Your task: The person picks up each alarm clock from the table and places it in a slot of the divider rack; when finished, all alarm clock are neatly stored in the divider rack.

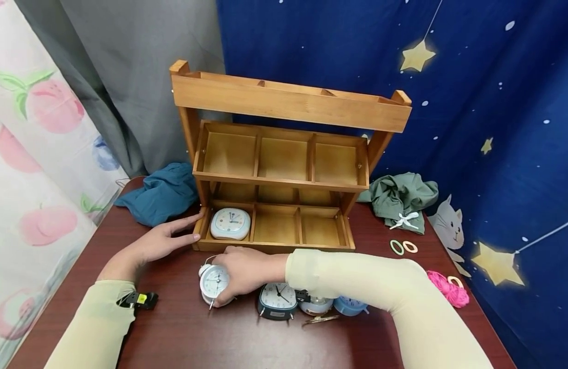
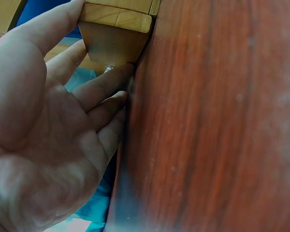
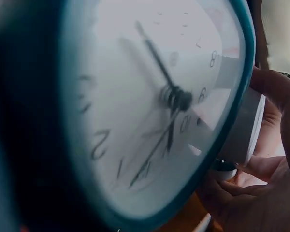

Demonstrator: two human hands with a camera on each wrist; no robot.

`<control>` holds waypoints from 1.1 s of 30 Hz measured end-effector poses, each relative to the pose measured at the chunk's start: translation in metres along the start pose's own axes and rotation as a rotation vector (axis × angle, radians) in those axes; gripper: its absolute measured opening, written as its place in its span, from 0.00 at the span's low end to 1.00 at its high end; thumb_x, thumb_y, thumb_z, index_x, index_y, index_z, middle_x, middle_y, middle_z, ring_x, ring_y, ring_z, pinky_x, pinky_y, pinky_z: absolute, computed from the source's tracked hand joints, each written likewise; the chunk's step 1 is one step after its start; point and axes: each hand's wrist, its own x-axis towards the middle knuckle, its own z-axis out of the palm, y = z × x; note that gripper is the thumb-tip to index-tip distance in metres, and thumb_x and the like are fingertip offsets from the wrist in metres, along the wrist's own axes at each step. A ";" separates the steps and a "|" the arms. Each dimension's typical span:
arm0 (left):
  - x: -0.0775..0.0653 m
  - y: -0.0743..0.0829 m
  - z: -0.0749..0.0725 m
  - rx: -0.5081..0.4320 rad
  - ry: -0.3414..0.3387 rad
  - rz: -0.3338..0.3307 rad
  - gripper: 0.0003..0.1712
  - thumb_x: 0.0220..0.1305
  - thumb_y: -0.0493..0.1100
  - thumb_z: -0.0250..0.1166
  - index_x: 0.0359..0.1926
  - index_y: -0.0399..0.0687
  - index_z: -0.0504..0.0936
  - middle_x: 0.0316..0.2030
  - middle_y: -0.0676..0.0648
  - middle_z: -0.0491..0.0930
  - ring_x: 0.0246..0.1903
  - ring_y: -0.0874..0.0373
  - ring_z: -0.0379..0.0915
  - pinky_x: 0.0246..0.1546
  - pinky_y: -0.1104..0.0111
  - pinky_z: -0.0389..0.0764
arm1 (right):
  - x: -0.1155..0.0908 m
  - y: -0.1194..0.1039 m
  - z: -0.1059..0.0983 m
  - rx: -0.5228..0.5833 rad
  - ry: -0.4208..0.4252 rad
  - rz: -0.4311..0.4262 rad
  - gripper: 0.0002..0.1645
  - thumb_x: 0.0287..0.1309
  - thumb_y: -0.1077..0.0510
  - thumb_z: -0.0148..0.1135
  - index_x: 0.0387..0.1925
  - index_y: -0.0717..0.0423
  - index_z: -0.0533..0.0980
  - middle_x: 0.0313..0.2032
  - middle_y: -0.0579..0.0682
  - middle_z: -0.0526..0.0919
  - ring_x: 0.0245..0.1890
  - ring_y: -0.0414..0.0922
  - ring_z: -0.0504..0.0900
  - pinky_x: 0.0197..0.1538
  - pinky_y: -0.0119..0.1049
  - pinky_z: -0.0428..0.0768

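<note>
My right hand (image 1: 251,269) grips a small white alarm clock (image 1: 214,281) with a bell on top and thin legs, just in front of the wooden shelf rack (image 1: 288,104). In the right wrist view, the dark teal clock (image 3: 150,106) fills the foreground and partly hides the white clock (image 3: 244,128) in my fingers. My left hand (image 1: 161,243) touches the rack's lower left end, thumb and fingers mostly straight. In the left wrist view they lie against the wooden corner (image 2: 116,38). A white rounded clock (image 1: 230,224) stands in the bottom left compartment.
Beside my right hand stand the dark teal clock (image 1: 278,300), a pale clock (image 1: 317,306) and a blue clock (image 1: 350,306). Blue cloth (image 1: 161,195) lies left of the rack, green cloth (image 1: 399,197) right. Rings (image 1: 397,247) and pink yarn (image 1: 452,292) lie on the right.
</note>
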 end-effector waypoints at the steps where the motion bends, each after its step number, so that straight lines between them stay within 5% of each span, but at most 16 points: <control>1: 0.000 0.000 0.000 0.001 -0.001 -0.001 0.44 0.81 0.65 0.66 0.88 0.60 0.65 0.85 0.38 0.60 0.83 0.32 0.53 0.77 0.28 0.60 | -0.003 0.003 -0.002 -0.006 0.016 -0.009 0.52 0.53 0.27 0.83 0.73 0.46 0.79 0.55 0.40 0.82 0.51 0.34 0.78 0.51 0.26 0.78; 8: 0.001 0.002 -0.001 0.012 0.004 0.005 0.44 0.80 0.65 0.66 0.88 0.59 0.65 0.85 0.37 0.61 0.83 0.31 0.53 0.77 0.28 0.60 | -0.028 0.033 -0.028 -0.038 0.222 -0.003 0.56 0.54 0.27 0.82 0.77 0.47 0.76 0.70 0.51 0.79 0.65 0.46 0.79 0.63 0.41 0.84; 16: 0.000 0.003 -0.001 0.012 -0.007 0.003 0.45 0.80 0.64 0.67 0.89 0.59 0.63 0.86 0.36 0.59 0.84 0.30 0.51 0.76 0.27 0.58 | -0.048 0.091 -0.051 -0.067 0.411 0.136 0.55 0.52 0.27 0.84 0.75 0.48 0.77 0.69 0.55 0.79 0.65 0.53 0.80 0.60 0.52 0.87; 24: -0.003 0.000 0.000 -0.004 0.002 0.015 0.44 0.81 0.63 0.67 0.88 0.60 0.64 0.86 0.37 0.59 0.84 0.31 0.50 0.77 0.28 0.58 | -0.047 0.127 -0.052 -0.135 0.381 0.211 0.55 0.54 0.27 0.84 0.75 0.52 0.78 0.66 0.57 0.82 0.70 0.58 0.78 0.78 0.54 0.74; 33: -0.001 0.001 0.000 0.001 0.006 0.026 0.44 0.81 0.63 0.67 0.88 0.58 0.65 0.85 0.37 0.60 0.84 0.30 0.51 0.77 0.28 0.59 | -0.041 0.137 -0.040 -0.076 0.324 0.208 0.52 0.54 0.33 0.86 0.72 0.56 0.79 0.61 0.58 0.84 0.62 0.56 0.82 0.74 0.54 0.77</control>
